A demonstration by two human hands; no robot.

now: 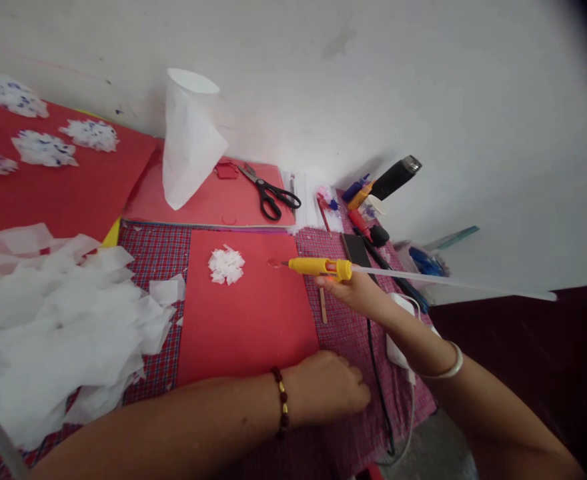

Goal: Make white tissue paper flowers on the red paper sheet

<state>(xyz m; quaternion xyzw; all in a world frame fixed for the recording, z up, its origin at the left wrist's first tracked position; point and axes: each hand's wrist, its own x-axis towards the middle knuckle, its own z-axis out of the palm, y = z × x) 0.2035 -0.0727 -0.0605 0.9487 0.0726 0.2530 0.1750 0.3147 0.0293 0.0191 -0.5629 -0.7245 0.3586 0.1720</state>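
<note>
My right hand (356,291) is closed round a yellow hot glue gun (320,268) with a long clear glue stick (453,278) jutting from its back. The nozzle is just beside a glossy patch of glue (274,263) on a red paper sheet (243,327). A ruffled white paper flower (226,265) sits left of that patch. Over the lower right corner of the sheet, my left hand (329,390) rests back up in a loose fist; nothing shows in its fingers, and its palm is hidden.
White paper pieces (63,327) are heaped at left, below a red board (118,187) with several blue-flecked flowers. Behind the sheet are a white paper cone (188,147) and black-handled scissors (269,193). A wooden stick (323,307), black cable (376,373) and white power strip (398,340) lie right.
</note>
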